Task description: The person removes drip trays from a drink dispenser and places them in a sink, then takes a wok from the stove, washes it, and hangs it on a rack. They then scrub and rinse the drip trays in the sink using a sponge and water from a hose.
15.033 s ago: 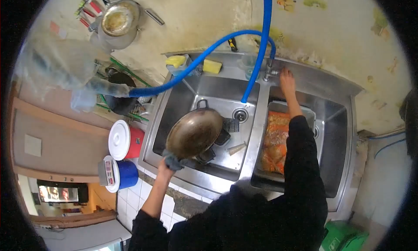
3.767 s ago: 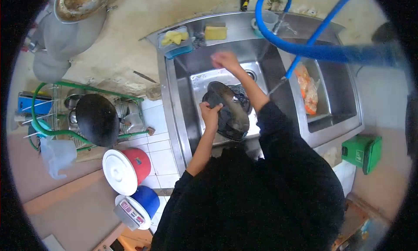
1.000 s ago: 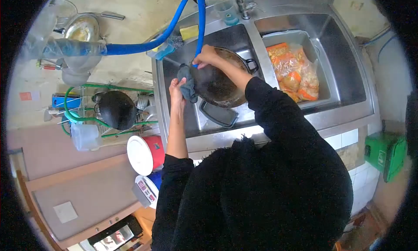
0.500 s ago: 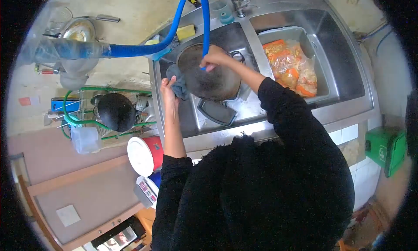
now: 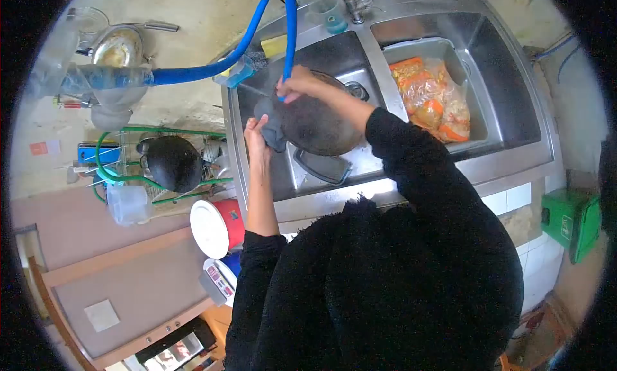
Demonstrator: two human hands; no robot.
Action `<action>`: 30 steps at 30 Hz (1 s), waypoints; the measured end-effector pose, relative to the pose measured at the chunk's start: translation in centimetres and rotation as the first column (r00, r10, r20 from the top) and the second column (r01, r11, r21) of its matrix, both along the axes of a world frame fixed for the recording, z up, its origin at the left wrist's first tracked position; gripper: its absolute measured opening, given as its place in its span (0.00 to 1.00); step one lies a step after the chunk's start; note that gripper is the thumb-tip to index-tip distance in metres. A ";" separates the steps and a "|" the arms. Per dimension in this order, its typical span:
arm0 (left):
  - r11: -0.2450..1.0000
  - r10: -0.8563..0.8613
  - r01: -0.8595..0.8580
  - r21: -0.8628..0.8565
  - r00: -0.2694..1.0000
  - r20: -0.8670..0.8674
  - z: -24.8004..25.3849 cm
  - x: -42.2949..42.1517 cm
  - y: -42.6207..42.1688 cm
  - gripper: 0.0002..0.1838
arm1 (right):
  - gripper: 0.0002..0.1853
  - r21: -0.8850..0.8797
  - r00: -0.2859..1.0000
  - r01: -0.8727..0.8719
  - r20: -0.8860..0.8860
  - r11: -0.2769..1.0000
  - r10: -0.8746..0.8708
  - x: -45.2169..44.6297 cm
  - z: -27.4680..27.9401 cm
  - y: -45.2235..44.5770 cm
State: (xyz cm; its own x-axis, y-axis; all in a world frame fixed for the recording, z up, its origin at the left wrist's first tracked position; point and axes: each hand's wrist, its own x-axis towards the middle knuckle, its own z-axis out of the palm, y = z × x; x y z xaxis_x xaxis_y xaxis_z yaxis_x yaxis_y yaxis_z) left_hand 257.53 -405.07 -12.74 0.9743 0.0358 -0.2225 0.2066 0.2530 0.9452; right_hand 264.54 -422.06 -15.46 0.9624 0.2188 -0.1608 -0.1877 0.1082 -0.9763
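Observation:
A dark round wok (image 5: pixel 321 123) is held over the left basin (image 5: pixel 283 178). My left hand (image 5: pixel 256 134) is closed around a grey cloth (image 5: pixel 272 128) at the wok's left side; the cloth covers whatever it grips there. Above the wok's upper left part, my right hand (image 5: pixel 295 85) grips the lower end of a blue hose (image 5: pixel 290 36). Below the wok, a dark grey tray-like piece (image 5: pixel 323 167) lies in the basin. The wok hides part of the drain area.
In the right basin a grey tub (image 5: pixel 479 114) holds bagged orange food (image 5: pixel 430 101). The tap (image 5: pixel 353 9) and a plastic cup (image 5: pixel 333 20) are at the back ledge, with a yellow sponge (image 5: pixel 274 45). A green rack (image 5: pixel 157 130) with a black wok (image 5: pixel 172 164) stands left.
Since the last half second, the hose end and my right hand have shifted left over the wok. The wok and cloth sit slightly lower and farther right. Earlier, the hose hung free of my hands.

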 end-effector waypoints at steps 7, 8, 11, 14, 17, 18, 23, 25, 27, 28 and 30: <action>0.999 -0.029 0.029 -0.014 0.999 -0.017 -0.6 -0.4 1.3 0.11 | 0.07 -0.006 0.993 -0.116 -0.007 0.993 0.116 -1.6 -0.5 1.8; 0.998 -0.063 0.063 -0.030 0.998 -0.005 -1.0 -0.2 1.7 0.11 | 0.07 -0.001 0.973 -0.232 0.009 0.973 0.232 -3.1 -0.8 1.9; 0.996 -0.068 0.067 -0.055 0.998 -0.017 -1.3 -0.1 2.2 0.16 | 0.08 0.013 0.897 -0.440 -0.037 0.898 0.440 -5.7 -1.4 -0.2; 0.993 -0.060 0.060 -0.098 0.998 0.003 -0.7 -0.5 1.8 0.16 | 0.08 -0.078 0.879 -0.474 -0.097 0.877 0.467 -5.3 -0.9 -4.1; 0.996 -0.086 0.086 -0.039 0.996 0.007 -0.7 -0.5 1.6 0.16 | 0.08 -0.121 0.978 -0.202 -0.070 0.972 0.195 -2.6 -1.3 -4.7; 0.995 -0.091 0.091 -0.038 0.996 0.009 -0.5 -0.5 1.3 0.16 | 0.09 -0.054 0.998 0.018 -0.062 0.998 -0.022 -2.0 -1.2 -4.3; 1.000 0.014 -0.014 -0.007 1.000 0.007 -1.0 0.1 1.2 0.16 | 0.08 0.045 0.926 -0.377 -0.015 0.925 0.378 -5.4 0.0 -1.5; 0.999 0.035 -0.035 -0.015 0.999 -0.008 0.0 -0.4 0.9 0.15 | 0.10 0.011 0.876 -0.481 -0.016 0.877 0.481 -6.2 -1.1 -2.1; 0.998 0.058 -0.059 -0.022 0.998 -0.031 0.3 -0.7 1.0 0.14 | 0.11 -0.087 0.809 -0.582 -0.164 0.808 0.565 -6.5 -1.5 -3.6; 0.999 0.044 -0.044 -0.015 0.999 -0.028 -0.1 -0.6 1.4 0.12 | 0.10 -0.021 0.841 -0.530 -0.137 0.848 0.523 -6.5 -1.3 -4.6; 1.000 0.028 -0.029 -0.010 0.999 -0.029 -0.8 -0.6 1.5 0.09 | 0.08 -0.250 0.939 -0.342 -0.117 0.906 0.323 -3.8 -2.9 -5.3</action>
